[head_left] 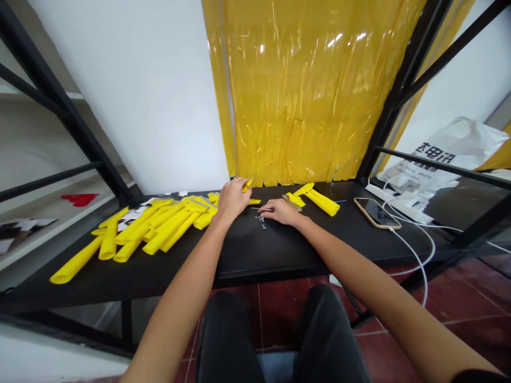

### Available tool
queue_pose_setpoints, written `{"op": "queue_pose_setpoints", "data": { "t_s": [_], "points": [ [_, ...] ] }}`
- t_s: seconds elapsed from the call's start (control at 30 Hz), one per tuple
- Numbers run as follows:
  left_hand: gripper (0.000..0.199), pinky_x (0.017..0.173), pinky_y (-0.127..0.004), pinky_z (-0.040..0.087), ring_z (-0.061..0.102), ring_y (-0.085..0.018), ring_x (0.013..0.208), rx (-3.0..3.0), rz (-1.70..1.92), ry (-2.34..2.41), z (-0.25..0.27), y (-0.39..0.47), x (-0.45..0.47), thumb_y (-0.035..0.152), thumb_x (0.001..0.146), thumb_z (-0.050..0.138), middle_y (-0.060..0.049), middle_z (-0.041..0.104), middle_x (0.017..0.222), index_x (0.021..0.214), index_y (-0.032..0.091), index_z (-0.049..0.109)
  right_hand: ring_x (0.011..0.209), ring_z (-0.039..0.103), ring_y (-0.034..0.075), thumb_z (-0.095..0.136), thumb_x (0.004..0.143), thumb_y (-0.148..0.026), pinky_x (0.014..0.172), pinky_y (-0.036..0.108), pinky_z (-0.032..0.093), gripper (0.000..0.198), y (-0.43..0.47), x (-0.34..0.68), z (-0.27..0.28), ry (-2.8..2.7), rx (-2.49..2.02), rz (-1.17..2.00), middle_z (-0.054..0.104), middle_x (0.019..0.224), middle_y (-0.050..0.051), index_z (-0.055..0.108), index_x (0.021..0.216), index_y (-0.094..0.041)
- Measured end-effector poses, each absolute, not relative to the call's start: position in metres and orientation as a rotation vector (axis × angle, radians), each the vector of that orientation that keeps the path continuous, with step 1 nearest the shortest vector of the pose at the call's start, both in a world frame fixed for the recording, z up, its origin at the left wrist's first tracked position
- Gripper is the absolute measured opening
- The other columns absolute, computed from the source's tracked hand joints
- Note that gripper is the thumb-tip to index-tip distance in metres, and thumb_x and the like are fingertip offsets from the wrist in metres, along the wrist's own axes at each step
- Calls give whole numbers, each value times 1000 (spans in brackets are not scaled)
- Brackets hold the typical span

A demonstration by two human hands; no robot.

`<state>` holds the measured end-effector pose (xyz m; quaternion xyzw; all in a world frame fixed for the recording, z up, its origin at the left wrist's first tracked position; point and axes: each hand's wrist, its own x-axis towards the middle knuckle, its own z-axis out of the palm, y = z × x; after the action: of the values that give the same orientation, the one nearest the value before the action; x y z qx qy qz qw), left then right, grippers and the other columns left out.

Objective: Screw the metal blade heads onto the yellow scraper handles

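Observation:
My left hand (232,201) is closed around a yellow plastic piece (248,185), most of which the fingers hide. Close by on its right, my right hand (282,211) is closed, pinching a thin metal strip or rod (260,209); its exact kind is too small to make out. Just below the right fingertips lies a small heap of tiny silvery screw-like parts (262,218). Many yellow plastic handles with hollow ends (155,226) are piled to the left of my left hand. Beyond my right hand rests another yellow handle with a flat angled head (322,202).
The black shelf-like table (267,250) has a metal frame at both sides. A phone (381,214) with a white cable (415,255) lies at the right, before a white plastic bag (435,154). White paper pieces (130,217) lie under the handles. Yellow film (311,96) hangs behind.

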<state>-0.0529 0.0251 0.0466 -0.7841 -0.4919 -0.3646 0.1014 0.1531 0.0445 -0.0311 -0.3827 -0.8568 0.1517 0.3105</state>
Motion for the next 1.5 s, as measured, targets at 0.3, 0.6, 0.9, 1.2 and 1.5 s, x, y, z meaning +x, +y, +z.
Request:
{"op": "queue_pose_setpoints", "data": {
  "t_s": [0.3, 0.6, 0.9, 1.2, 1.5],
  "points": [
    [29, 52, -26, 36, 51, -14, 51, -2382, -1686, -1707, 57, 25, -57, 36, 80, 70, 0, 53, 51, 63, 16, 59, 80, 65, 17, 67, 90, -27, 76, 28, 46, 13, 42, 151, -23, -2219, -956, 328, 74, 90, 5, 78, 91, -20],
    [19, 40, -22, 38, 48, -9, 41, -2858, -2465, -1905, 60, 13, -43, 28, 76, 76, -1, 57, 50, 72, 13, 65, 81, 65, 19, 77, 77, -44, 75, 31, 49, 31, 31, 164, 16, -1435, -835, 673, 75, 93, 6, 76, 96, -18],
    [9, 45, -22, 44, 57, -10, 49, -2968, -2466, -2087, 42, 18, -25, 14, 77, 74, -7, 66, 63, 74, 7, 68, 84, 63, 20, 69, 86, -38, 78, 32, 47, 19, 20, 159, 16, -1631, -856, 366, 72, 90, 5, 79, 90, -21],
    [16, 42, -23, 45, 57, -11, 47, -3030, -2274, -1970, 39, 18, -26, 18, 74, 79, -7, 67, 64, 75, 6, 70, 76, 57, 18, 69, 89, -40, 72, 31, 42, 20, 24, 160, 12, -1752, -862, 318, 62, 82, 4, 79, 90, -23],
    [16, 39, -22, 37, 49, -9, 36, -3076, -1933, -1985, 39, 16, -27, 18, 78, 74, -4, 60, 49, 66, 9, 67, 68, 49, 13, 83, 63, -55, 66, 28, 41, 46, 31, 153, 7, -1518, -984, 692, 56, 72, -3, 65, 82, -19]
  ]
}}
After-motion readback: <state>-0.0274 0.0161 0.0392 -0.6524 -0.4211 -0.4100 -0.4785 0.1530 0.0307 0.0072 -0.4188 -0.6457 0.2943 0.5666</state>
